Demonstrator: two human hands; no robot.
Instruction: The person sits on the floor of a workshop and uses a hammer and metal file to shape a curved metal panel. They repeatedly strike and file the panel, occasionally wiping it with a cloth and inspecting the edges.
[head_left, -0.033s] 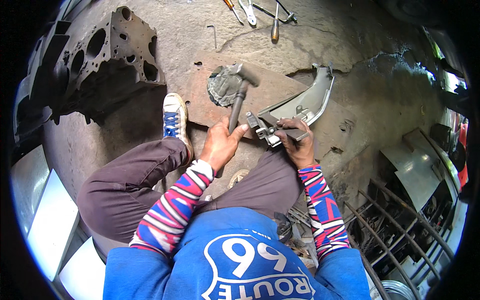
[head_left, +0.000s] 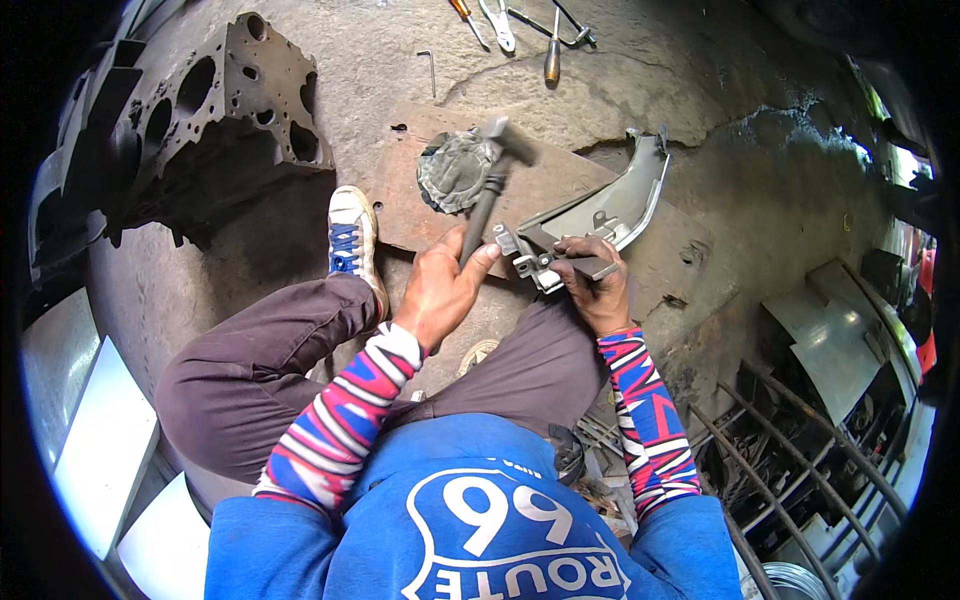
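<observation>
In my left hand [head_left: 447, 287] is a hammer [head_left: 484, 208], its dark handle wrapped by my fingers. The hammer's head is raised above a metal plate and slightly blurred by motion. My right hand [head_left: 598, 284] is closed on the near end of a grey curved metal part [head_left: 622, 205], by a small silver hinge-like bracket [head_left: 530, 258]. A flat dark piece [head_left: 597, 268] shows at my fingers; I cannot tell if it is separate. Beside the hammer, a round grey-green cloth-covered pad [head_left: 453, 175] sits on the rusty plate [head_left: 405, 220].
A rusty engine block [head_left: 240, 110] stands at the left. Beyond the plate lie a screwdriver [head_left: 552, 62], pliers [head_left: 498, 28], another screwdriver [head_left: 468, 22] and a hex key [head_left: 432, 72]. A metal bar frame [head_left: 790, 440] and sheet metal [head_left: 830, 330] are at the right.
The hammer's head has shifted slightly right and up with my left hand. My right hand and the metal part stay in place.
</observation>
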